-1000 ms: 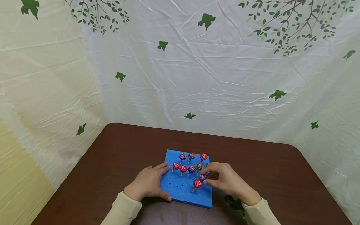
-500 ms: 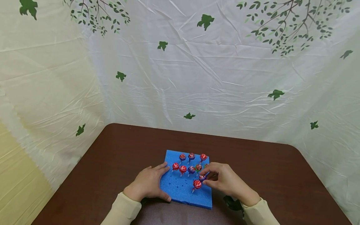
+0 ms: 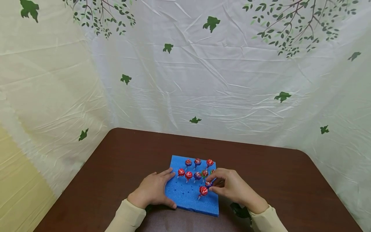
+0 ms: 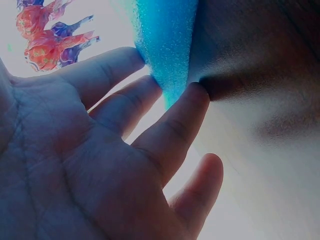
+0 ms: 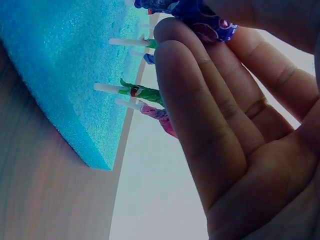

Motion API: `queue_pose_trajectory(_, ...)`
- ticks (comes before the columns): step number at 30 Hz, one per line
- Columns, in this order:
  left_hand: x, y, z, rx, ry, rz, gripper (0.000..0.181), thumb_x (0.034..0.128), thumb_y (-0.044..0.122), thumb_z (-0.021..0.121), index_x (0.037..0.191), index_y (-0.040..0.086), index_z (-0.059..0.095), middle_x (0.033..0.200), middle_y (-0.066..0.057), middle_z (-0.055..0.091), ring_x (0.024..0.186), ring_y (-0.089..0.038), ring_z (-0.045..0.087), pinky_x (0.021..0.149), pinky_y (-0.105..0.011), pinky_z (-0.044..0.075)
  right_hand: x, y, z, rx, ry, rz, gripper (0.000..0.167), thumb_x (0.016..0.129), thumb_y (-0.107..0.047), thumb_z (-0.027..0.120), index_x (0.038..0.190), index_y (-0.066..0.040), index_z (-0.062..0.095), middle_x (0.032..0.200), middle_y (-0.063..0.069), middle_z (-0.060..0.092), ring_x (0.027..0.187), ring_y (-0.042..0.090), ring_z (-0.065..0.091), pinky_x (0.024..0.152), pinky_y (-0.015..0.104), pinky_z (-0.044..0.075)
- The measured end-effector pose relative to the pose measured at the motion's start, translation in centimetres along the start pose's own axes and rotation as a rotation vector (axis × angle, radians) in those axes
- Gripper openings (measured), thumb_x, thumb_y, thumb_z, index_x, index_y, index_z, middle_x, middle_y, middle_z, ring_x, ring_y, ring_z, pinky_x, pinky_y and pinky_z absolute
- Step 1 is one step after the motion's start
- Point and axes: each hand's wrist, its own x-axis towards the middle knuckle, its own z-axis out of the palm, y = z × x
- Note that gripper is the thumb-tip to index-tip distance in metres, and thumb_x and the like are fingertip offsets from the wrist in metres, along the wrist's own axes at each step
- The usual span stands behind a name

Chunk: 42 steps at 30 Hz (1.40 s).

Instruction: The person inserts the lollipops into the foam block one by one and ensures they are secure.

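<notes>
A blue foam board with small holes stands several wrapped lollipops on white sticks. My right hand pinches a purple-wrapped lollipop between thumb and fingers over the board's right side; its wrapper also shows in the right wrist view. Just in front of it leans a red lollipop. Along the board's left edge, my left hand rests with fingers spread, the thumb at the near corner. In the left wrist view, fingertips touch the foam's side.
Rows of red, purple and green lollipops fill the middle and far part of the board. A brown table lies beneath it. A dark object is below the right wrist. A white leaf-printed curtain hangs behind the table.
</notes>
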Motion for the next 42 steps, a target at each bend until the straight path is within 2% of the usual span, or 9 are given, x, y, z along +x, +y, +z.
queue_pose_trajectory(8,-0.03,0.04,-0.08,0.009,0.005,0.007,0.108,0.0587,0.068,0.084,0.145,0.012,0.054,0.154,-0.008,0.043,0.131,-0.027,0.052,0.108,-0.057,0.035,-0.17,-0.27,0.0,-0.012,0.018,-0.016,0.029,0.08,-0.004,0.083,0.106,-0.014,0.073,0.1,-0.007,0.065,0.082,0.008,0.067,0.071,0.025,0.057)
queue_pose_trajectory(18,-0.21,-0.01,-0.21,0.004,0.005,0.005,0.108,0.059,0.068,0.083,0.145,0.012,0.053,0.154,-0.009,0.043,0.132,-0.027,0.051,0.109,-0.058,0.034,-0.11,-0.74,-0.1,-0.009,0.017,-0.023,0.032,0.08,-0.004,0.083,0.106,-0.017,0.072,0.1,-0.007,0.065,0.083,0.012,0.068,0.071,0.027,0.058)
queue_pose_trajectory(28,-0.32,-0.15,0.05,0.01,0.009,-0.002,0.109,0.0581,0.07,0.083,0.146,0.012,0.053,0.154,-0.008,0.042,0.132,-0.026,0.051,0.109,-0.057,0.034,-0.04,-0.62,-0.19,-0.029,0.005,-0.043,0.031,0.08,-0.004,0.084,0.108,-0.013,0.072,0.102,-0.008,0.066,0.084,0.01,0.067,0.074,0.034,0.059)
queue_pose_trajectory(33,-0.55,-0.23,-0.11,0.003,0.011,-0.006,0.109,0.0578,0.069,0.084,0.145,0.012,0.053,0.154,-0.008,0.042,0.132,-0.027,0.051,0.109,-0.058,0.033,0.06,-0.63,-0.14,-0.027,0.0,-0.059,0.033,0.079,-0.004,0.084,0.109,-0.012,0.072,0.104,-0.009,0.065,0.086,0.015,0.068,0.075,0.039,0.059)
queue_pose_trajectory(42,-0.9,-0.52,-0.29,-0.046,0.011,0.006,0.109,0.0593,0.066,0.085,0.147,0.01,0.051,0.154,-0.01,0.042,0.134,-0.028,0.049,0.109,-0.059,0.033,-0.15,-0.77,-0.95,-0.02,0.006,-0.091,0.036,0.081,-0.012,0.085,0.113,-0.018,0.071,0.107,-0.007,0.066,0.089,0.018,0.069,0.078,0.038,0.059)
